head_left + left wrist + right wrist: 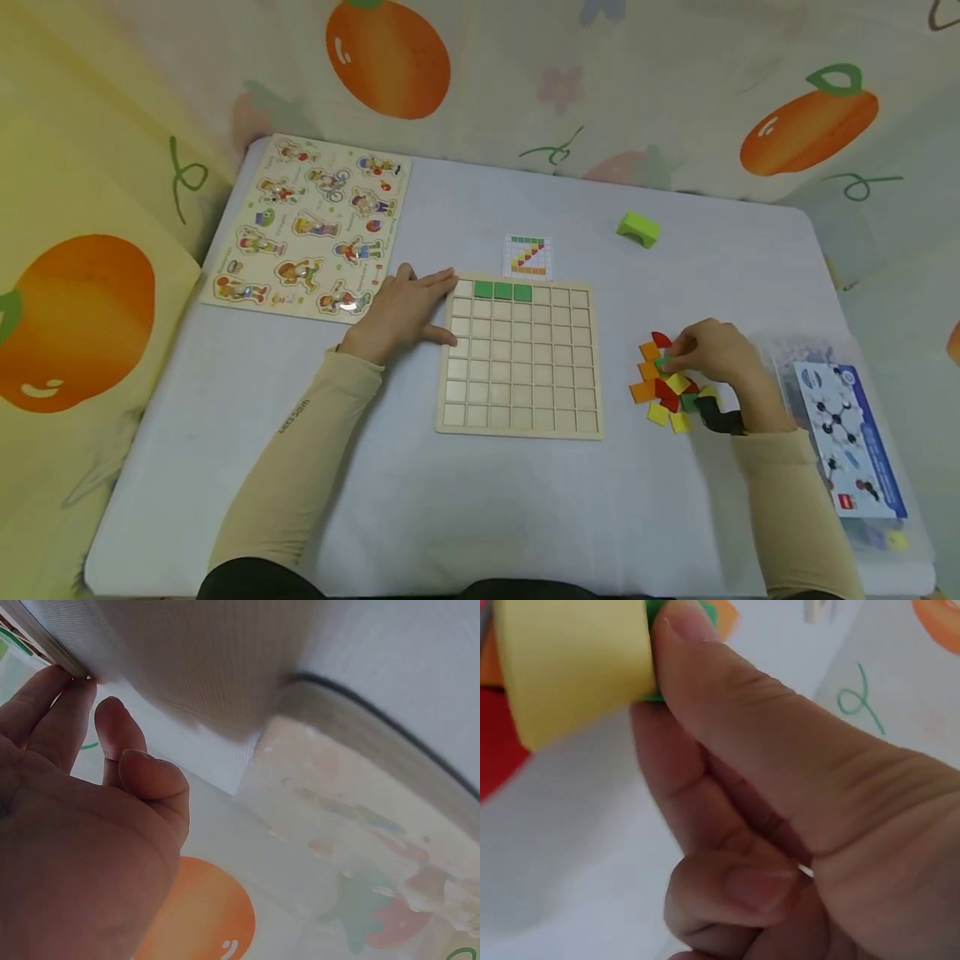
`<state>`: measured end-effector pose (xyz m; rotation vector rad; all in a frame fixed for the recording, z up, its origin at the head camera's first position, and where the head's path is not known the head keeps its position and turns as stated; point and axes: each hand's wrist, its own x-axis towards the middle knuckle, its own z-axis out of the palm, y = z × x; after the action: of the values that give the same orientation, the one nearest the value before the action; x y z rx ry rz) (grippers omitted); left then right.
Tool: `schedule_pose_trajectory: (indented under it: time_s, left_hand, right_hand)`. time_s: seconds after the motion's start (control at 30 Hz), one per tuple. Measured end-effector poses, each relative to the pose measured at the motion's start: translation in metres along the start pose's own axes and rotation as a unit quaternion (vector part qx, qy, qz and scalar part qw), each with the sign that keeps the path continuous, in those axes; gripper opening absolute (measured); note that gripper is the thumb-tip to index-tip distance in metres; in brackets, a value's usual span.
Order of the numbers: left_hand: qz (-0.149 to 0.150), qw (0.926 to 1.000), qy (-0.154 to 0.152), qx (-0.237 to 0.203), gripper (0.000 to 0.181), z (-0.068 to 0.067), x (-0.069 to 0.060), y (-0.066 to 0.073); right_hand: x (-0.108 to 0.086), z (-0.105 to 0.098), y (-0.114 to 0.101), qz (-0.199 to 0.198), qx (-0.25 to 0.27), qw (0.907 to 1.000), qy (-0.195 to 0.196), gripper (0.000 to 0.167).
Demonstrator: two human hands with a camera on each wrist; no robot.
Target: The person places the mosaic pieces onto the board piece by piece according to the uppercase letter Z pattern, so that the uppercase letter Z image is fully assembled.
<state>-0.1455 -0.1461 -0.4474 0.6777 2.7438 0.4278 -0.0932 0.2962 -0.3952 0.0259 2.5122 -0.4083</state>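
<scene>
One green tile (662, 364) pinched in the right hand (712, 354)

Closest in: beige sleeves (795, 508) on both forearms and, at the right, a molecule-model kit box (851, 442). Next, clamped between right thumb and fingertip, the green tile, with the thumb over one face and a yellow tile (577, 667) large beside the thumb in the right wrist view. Close under and around those fingertips, a loose heap (677, 383) of orange, yellow, red and green pieces. Well left of the held tile, a wooden grid board (521, 372) with three green squares (503, 291) side by side in its far row. At that board's far left corner, the left hand (401, 308), thumb and forefinger spread apart, both touching the rim. Just past the far edge, a small pattern card (528, 257); farther left, a figure puzzle (337, 154); farther right, a lime-green arch block (638, 228). Behind everything, a fruit-print curtain (480, 100).
</scene>
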Motion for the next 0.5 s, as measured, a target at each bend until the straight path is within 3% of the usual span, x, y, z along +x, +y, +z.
schedule_pose_trajectory:
  time_s: [0.17, 0.33, 0.5]
  left_hand:
    - [0.001, 1.0, 0.001, 0.001, 0.103, 0.0, -0.002, 0.001]
    - [-0.006, 1.0, -0.003, 0.001, 0.102, -0.002, -0.002, 0.001]
    - [-0.002, 1.0, -0.003, 0.0, 0.102, -0.001, -0.002, 0.001]
  right_hand:
    - [0.003, -0.013, -0.007, -0.035, 0.033, 0.9982, 0.036, 0.033]
    - [0.026, -0.016, -0.042, -0.071, 0.078, 0.9922, 0.067, 0.033]
    - [0.059, -0.007, -0.08, -0.081, 0.115, 0.9861, 0.088, 0.032]
